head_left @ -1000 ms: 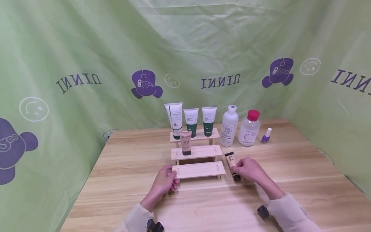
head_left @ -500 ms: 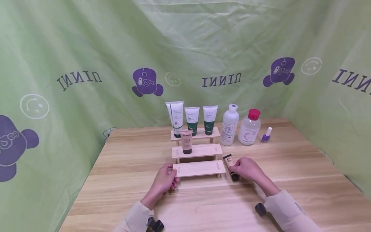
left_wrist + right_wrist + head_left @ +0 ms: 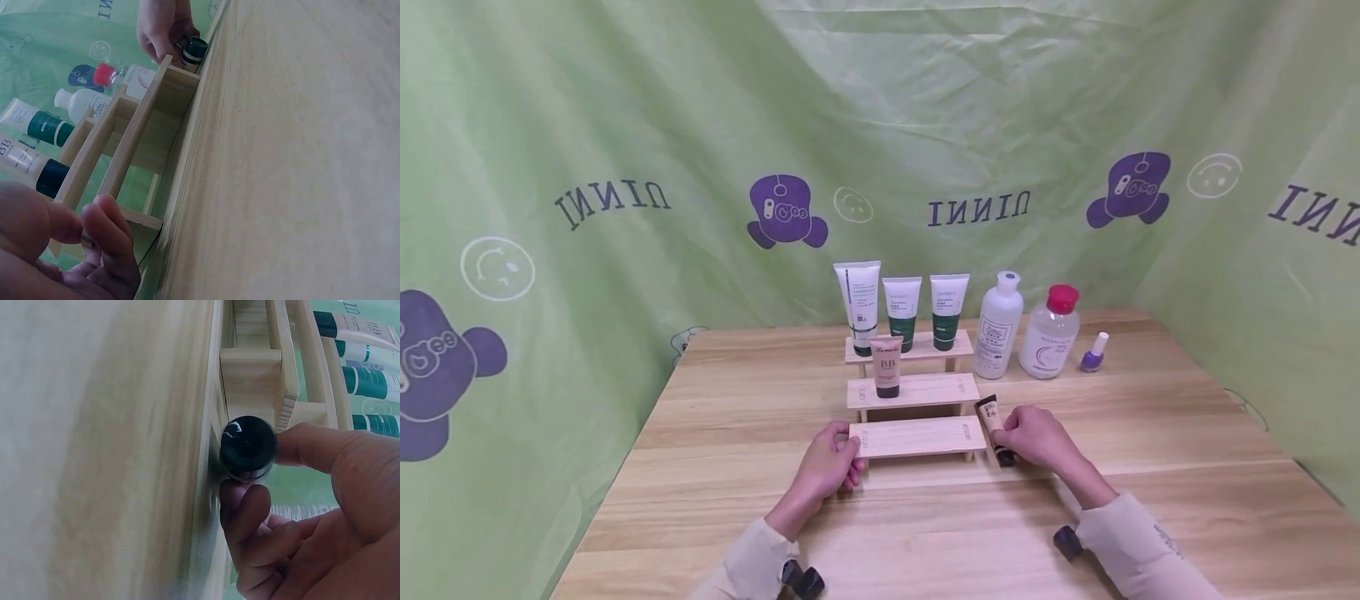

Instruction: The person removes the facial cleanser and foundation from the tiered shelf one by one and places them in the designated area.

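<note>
My left hand (image 3: 826, 462) grips the left end of the lowest step of a three-step wooden display stand (image 3: 917, 437), thumb near the edge and fingers curled below. My right hand (image 3: 1037, 435) pinches a small beige tube (image 3: 989, 410) between thumb and fingers, just right of that step. The tube lies slanted low by the tabletop, its black cap (image 3: 249, 449) facing the person; whether it touches the table cannot be told. On the middle step a pinkish BB cream tube (image 3: 887, 367) stands upright. Several white tubes, two with green lower parts (image 3: 946, 312), stand on the top step.
Right of the stand are a white bottle (image 3: 997, 325), a clear bottle with a red cap (image 3: 1049, 337) and a purple nail polish bottle (image 3: 1092, 354). A green printed curtain (image 3: 880, 125) surrounds the wooden table (image 3: 737, 392).
My right hand and the small beige tube have shifted slightly left, closer to the stand. The left hand keeps its hold on the step. The head view has moved a little.
</note>
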The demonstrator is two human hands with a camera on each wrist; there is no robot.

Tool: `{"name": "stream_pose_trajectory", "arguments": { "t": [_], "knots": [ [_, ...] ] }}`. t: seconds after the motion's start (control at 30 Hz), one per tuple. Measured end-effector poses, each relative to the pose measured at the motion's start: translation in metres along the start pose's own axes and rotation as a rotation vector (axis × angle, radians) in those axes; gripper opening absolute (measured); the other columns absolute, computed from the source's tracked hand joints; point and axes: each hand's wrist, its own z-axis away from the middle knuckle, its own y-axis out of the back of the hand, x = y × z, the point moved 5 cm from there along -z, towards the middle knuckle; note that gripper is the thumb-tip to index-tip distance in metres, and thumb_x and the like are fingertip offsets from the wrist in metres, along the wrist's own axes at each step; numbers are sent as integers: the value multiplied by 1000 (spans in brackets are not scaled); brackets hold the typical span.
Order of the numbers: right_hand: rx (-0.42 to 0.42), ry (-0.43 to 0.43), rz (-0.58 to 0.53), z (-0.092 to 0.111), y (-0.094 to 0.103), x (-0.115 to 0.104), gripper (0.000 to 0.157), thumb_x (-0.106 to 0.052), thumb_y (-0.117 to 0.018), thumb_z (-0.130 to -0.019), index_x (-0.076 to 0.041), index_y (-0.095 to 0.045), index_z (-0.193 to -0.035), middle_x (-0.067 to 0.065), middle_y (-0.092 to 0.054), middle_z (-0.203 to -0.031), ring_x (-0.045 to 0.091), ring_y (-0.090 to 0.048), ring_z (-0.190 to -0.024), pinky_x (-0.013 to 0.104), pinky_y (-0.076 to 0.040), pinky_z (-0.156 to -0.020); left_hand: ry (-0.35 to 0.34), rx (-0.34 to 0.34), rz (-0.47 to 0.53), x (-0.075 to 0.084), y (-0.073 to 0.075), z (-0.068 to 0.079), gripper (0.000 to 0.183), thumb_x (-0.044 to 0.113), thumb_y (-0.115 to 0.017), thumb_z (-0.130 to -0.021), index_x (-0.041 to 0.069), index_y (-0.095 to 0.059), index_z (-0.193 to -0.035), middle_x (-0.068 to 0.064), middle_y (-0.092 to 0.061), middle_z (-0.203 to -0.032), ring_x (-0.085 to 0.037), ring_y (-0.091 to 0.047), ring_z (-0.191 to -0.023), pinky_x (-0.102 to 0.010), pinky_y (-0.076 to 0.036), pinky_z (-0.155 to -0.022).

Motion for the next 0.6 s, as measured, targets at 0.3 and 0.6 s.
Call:
{"name": "stream_pose_trajectory", "arguments": {
  "t": [0.3, 0.6],
  "knots": [
    [10, 1, 19, 1, 2, 0, 24, -26, -72, -79, -7, -61, -69, 3, -57, -63, 17, -50, -57, 27, -39, -51, -7, -5, -2, 2, -1, -1, 38, 12, -50, -99, -5, -45, -133, -8, -63, -69, -15, -56, -49, -28, -51, -46],
    [7, 6, 27, 0, 1, 2, 25, -28, -71, -82, -5, -62, -75, 4, -58, -68, 18, -52, -61, 29, -41, -53, 2, -7, -6, 0, 0, -1, 38, 12, -50, -99, -4, -45, -133, -8, -64, -70, -15, -57, -50, -28, -52, -47]
  ]
}}
